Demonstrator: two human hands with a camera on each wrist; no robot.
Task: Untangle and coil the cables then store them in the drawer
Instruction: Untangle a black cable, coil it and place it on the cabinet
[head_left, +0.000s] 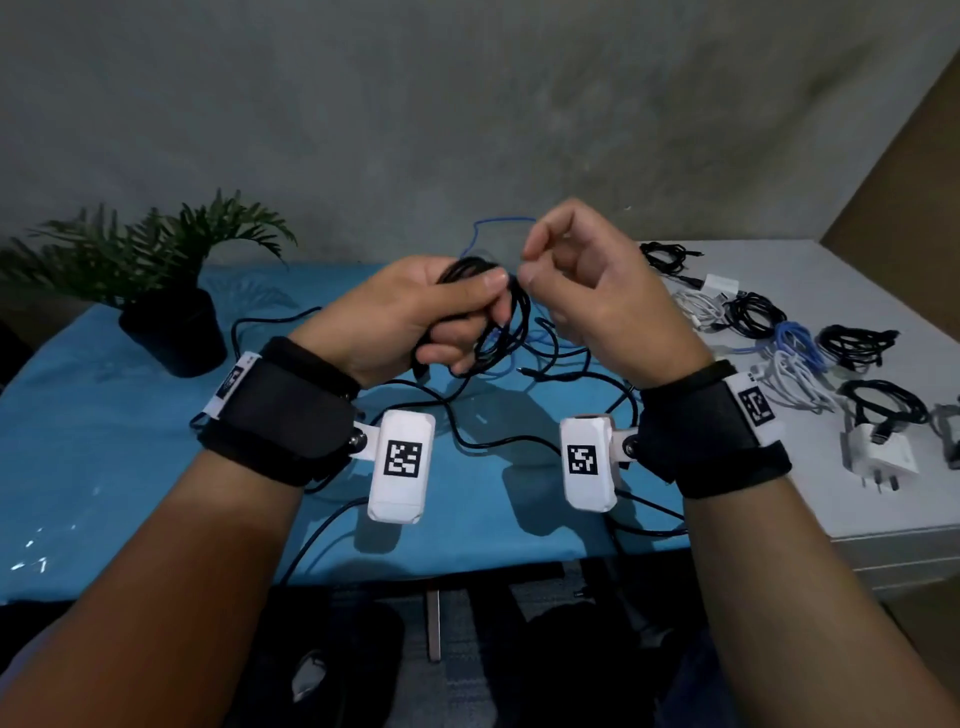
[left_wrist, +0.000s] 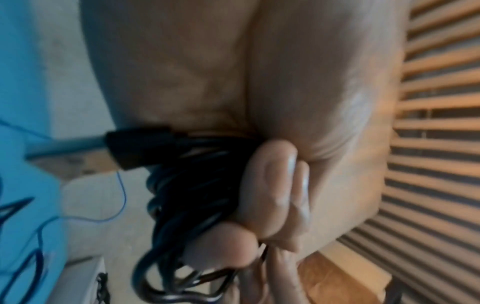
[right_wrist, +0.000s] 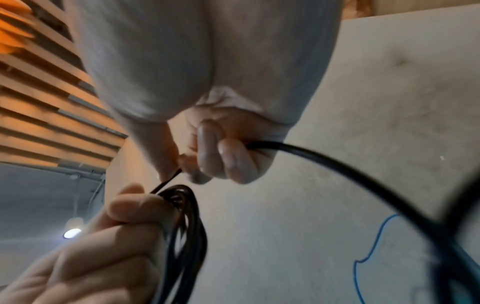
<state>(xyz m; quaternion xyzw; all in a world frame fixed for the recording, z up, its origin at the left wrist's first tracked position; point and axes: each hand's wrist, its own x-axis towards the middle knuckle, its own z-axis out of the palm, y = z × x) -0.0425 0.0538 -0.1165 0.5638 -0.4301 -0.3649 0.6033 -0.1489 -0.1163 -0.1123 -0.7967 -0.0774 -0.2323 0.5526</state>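
My left hand (head_left: 415, 312) grips a black cable coil (head_left: 498, 322) above the blue worktop (head_left: 104, 441). My right hand (head_left: 587, 291) pinches its loose strand.

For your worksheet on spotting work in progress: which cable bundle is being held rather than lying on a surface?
The black coil gripped in the left hand; the other bundles lie untouched on the white surface.

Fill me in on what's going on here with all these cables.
A person is winding a thin black cable into loops. The left hand grips the bundle of black cable loops above the blue table, while the right hand pinches the free length of it to feed on another turn. More loose black and blue cables lie on the blue table. Several coiled black, white and blue cables sit on the white cabinet top to the right.
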